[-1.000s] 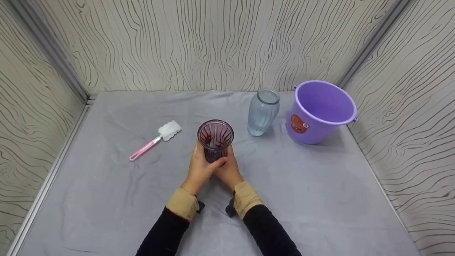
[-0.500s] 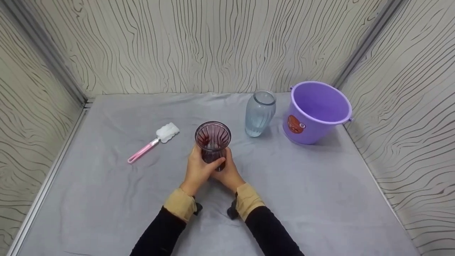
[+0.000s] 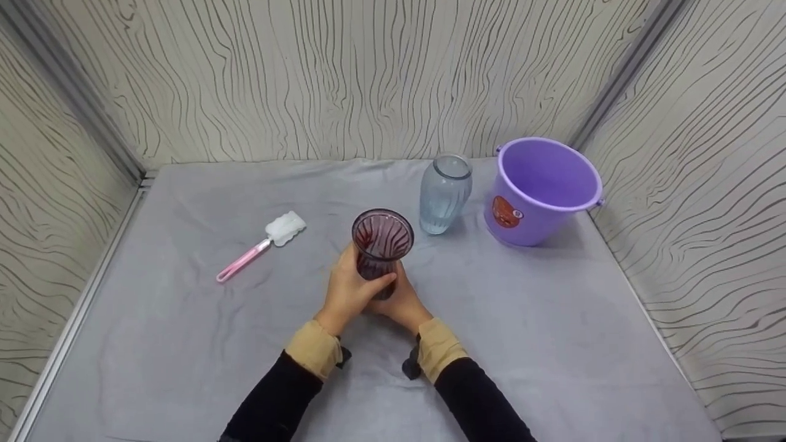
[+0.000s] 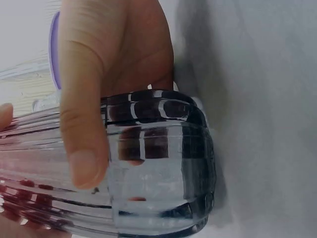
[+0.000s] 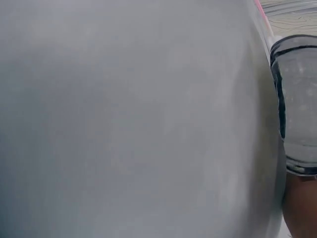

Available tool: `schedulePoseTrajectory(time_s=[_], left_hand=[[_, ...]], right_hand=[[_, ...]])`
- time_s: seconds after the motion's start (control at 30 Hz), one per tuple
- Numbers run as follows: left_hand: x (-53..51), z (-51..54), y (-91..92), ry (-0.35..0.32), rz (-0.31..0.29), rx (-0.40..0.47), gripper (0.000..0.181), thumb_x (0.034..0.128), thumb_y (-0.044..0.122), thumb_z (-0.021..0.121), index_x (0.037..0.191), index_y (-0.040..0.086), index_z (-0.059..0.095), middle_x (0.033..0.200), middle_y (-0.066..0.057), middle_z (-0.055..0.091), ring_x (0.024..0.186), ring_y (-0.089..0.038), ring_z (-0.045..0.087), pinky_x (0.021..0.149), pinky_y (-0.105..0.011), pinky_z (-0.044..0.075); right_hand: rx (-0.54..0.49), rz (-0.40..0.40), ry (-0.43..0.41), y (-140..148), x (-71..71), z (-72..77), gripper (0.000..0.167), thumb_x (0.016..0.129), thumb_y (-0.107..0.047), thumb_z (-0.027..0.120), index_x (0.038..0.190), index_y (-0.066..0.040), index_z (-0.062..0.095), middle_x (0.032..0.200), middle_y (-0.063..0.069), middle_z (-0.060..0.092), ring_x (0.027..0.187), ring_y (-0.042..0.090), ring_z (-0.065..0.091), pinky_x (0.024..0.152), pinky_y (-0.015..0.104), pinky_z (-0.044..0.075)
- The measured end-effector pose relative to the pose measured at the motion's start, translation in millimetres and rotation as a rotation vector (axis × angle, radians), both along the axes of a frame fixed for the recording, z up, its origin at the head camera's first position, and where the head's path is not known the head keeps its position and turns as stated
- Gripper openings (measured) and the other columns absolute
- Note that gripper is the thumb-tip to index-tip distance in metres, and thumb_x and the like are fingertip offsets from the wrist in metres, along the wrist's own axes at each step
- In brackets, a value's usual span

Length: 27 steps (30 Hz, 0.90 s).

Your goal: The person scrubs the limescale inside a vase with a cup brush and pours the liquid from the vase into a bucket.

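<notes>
Both hands grip a dark purple ribbed glass vase (image 3: 382, 239) in the middle of the head view, its mouth facing up and slightly tilted. My left hand (image 3: 347, 291) wraps its left side, thumb across the front. My right hand (image 3: 403, 301) holds its lower right side, with its fingers partly hidden behind the glass. The left wrist view shows the vase's thick base (image 4: 158, 158) near the grey cloth, with a thumb (image 4: 84, 148) across the glass. Only the base end of the vase (image 5: 299, 104) and part of a hand (image 5: 301, 206) show in the right wrist view.
A pale blue glass vase (image 3: 443, 199) stands behind and right of the hands, beside a purple bucket (image 3: 534, 212). A pink-handled brush (image 3: 245, 261) with a white sponge head lies to the left. Patterned panels (image 3: 344, 80) enclose the grey cloth-covered surface (image 3: 184, 344).
The purple vase has shifted slightly to the right and tilted a little, with both hands still around it. The whole head view has moved slightly.
</notes>
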<state>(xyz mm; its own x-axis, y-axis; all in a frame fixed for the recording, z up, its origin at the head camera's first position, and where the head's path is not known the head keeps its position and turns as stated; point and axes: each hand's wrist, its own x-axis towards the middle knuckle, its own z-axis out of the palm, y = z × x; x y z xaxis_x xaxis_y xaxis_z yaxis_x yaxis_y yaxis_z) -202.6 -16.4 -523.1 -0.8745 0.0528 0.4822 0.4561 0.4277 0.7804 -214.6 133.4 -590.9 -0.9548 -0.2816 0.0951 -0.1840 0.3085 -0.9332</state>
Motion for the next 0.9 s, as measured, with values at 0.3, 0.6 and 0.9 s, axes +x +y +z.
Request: schedulePoseTrajectory(time_s=[0.3, 0.6, 0.9], left_hand=[[-0.2, 20.0, 17.9, -0.011, -0.069, 0.001, 0.079, 0.0736, 0.026, 0.092, 0.136, -0.002, 0.054, 0.127, -0.018, 0.064, 0.117, -0.032, 0.062, 0.1, -0.049, 0.05], [-6.1, 40.7, 40.6, -0.011, -0.138, -0.039, 0.081, 0.0756, 0.026, 0.092, 0.141, 0.0, 0.051, 0.13, -0.016, 0.063, 0.12, -0.029, 0.06, 0.101, -0.046, 0.049], [-14.3, 60.7, 63.6, -0.032, -0.131, -0.063, 0.087, 0.0757, 0.024, 0.091, 0.146, 0.001, 0.046, 0.135, -0.016, 0.06, 0.124, -0.028, 0.058, 0.103, -0.044, 0.048]], right_hand=[[-0.029, -0.069, 0.038, 18, 5.2, 9.5, 0.114, 0.072, -0.022, 0.09, 0.158, -0.003, 0.017, 0.153, 0.02, 0.043, 0.14, 0.032, 0.044, 0.116, 0.05, 0.034], [-0.106, -0.179, 0.153, 32, 8.3, 14.8, 0.099, 0.076, -0.018, 0.088, 0.154, -0.003, 0.029, 0.147, 0.016, 0.049, 0.136, 0.031, 0.047, 0.114, 0.051, 0.035], [-0.203, -0.29, 0.079, 44, 9.7, 28.1, 0.088, 0.076, -0.019, 0.088, 0.146, 0.002, 0.04, 0.141, 0.019, 0.054, 0.133, 0.031, 0.049, 0.116, 0.048, 0.033]])
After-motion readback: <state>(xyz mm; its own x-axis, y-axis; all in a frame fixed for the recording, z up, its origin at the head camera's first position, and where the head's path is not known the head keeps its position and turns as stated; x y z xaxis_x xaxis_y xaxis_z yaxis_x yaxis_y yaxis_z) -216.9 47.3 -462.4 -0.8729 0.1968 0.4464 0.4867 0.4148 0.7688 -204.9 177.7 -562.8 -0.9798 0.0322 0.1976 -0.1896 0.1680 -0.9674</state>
